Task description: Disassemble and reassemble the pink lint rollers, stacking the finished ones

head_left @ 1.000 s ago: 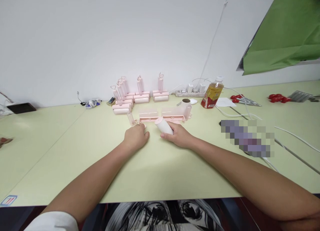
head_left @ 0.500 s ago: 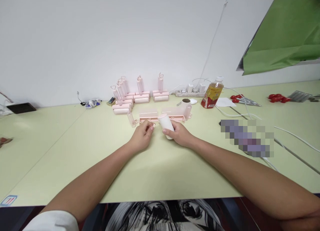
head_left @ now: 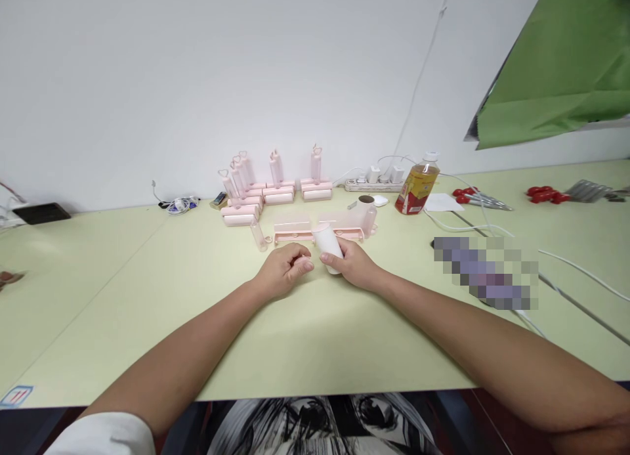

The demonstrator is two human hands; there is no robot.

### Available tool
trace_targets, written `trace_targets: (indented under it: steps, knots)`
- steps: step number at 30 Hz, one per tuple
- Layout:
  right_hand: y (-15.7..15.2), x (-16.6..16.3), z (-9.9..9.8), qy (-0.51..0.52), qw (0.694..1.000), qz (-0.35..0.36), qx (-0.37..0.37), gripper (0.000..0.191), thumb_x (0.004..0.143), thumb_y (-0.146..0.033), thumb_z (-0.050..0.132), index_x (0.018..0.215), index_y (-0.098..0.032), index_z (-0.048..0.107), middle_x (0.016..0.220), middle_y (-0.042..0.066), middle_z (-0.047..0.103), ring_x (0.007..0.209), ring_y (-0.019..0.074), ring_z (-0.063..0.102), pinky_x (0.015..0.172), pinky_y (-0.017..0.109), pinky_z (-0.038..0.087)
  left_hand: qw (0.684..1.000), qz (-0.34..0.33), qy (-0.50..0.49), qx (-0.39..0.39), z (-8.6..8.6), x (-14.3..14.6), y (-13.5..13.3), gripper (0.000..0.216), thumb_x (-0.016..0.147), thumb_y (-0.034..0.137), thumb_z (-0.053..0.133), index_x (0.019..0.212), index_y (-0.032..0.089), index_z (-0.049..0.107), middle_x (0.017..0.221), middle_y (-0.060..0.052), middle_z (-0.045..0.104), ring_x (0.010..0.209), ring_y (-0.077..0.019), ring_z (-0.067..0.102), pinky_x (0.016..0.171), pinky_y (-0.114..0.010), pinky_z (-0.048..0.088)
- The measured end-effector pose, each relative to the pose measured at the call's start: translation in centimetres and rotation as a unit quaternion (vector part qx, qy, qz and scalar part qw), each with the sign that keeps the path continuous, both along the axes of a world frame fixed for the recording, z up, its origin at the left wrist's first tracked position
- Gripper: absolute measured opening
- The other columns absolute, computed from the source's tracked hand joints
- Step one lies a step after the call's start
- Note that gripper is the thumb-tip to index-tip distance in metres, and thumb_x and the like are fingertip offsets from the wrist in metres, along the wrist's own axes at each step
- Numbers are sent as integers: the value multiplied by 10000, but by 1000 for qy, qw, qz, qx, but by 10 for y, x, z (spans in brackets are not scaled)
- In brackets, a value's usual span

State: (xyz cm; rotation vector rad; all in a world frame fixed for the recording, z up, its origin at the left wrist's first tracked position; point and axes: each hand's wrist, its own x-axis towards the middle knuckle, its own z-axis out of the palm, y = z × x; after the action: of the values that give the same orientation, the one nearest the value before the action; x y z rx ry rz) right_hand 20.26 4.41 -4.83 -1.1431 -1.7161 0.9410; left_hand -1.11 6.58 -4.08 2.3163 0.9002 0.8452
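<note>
My right hand [head_left: 355, 266] is wrapped round a white paper roll [head_left: 327, 241], tilted with one end pointing up and away. My left hand [head_left: 284, 270] sits just left of it, fingers curled in a pinch on a small pale piece [head_left: 301, 264] I cannot name. Both hands rest on the pale green table [head_left: 147, 291]. Right behind them lie flat pink plastic frames [head_left: 292, 229] and a loose clear pink handle [head_left: 258, 234].
Several assembled pink lint rollers [head_left: 275, 182] stand near the wall. A bottle of amber liquid [head_left: 417, 183], a power strip [head_left: 374, 181], a brown-cored roll [head_left: 366, 207], white cables [head_left: 566, 261], red-handled tools [head_left: 472, 195] and a green cloth [head_left: 561, 67] are on the right. A black device [head_left: 42, 212] lies far left.
My left hand lifted a small piece from beside the pink frame and drew it toward the roll. My right hand raised and tilted the white roll more upright.
</note>
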Motion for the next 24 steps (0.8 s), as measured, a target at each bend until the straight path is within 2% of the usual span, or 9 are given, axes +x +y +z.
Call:
trace_targets:
  steps: [4,7,10,13,15,19,24]
  knots:
    - [-1,0,1,-10,1000,-1,4,445,778,-550,634,952,-144,585,803,22,556,730,179,481,655,286,368,995,39,24,-84,-1,0,-2,481,692,598,713,889,206,514,608,63,508,551,-119,449,514,-241,340]
    - [-1,0,1,-11,1000,6,0,446,783,-569,626,933,-153,568,793,14,541,718,173,470,643,281,356,990,59,4,-129,-2,2,-4,473,648,563,758,822,211,494,596,58,539,544,-121,475,508,-238,358]
    - [-1,0,0,-3,1000,-1,-3,439,787,-576,618,907,-159,557,784,11,531,718,171,466,646,283,358,989,68,-26,-126,-2,3,-5,422,694,518,730,694,199,455,649,23,593,571,-119,489,526,-243,372]
    - [0,0,0,18,1000,-22,-10,434,782,-589,612,853,-168,536,761,7,521,695,164,462,636,284,366,992,48,-39,-111,-1,5,-6,427,761,444,678,590,185,385,791,-26,661,632,-116,518,581,-258,401]
    - [0,0,0,36,999,-31,-14,439,777,-601,611,823,-173,524,739,3,511,673,156,454,616,280,366,995,34,-39,-90,0,6,-6,412,790,393,651,554,175,391,864,-40,677,676,-120,541,632,-270,418]
    - [-1,-1,3,85,995,-45,1,455,772,-618,606,813,-170,541,720,2,502,655,146,448,588,274,361,994,25,-62,-81,2,6,-5,361,821,381,624,564,170,484,891,-49,678,732,-137,582,687,-283,439]
    - [-1,-3,4,162,984,-75,-11,467,725,-624,656,800,-179,534,662,-14,494,575,128,441,517,269,365,986,28,-128,-100,0,7,-3,311,753,409,703,618,175,549,890,-75,674,881,-193,622,720,-293,467]
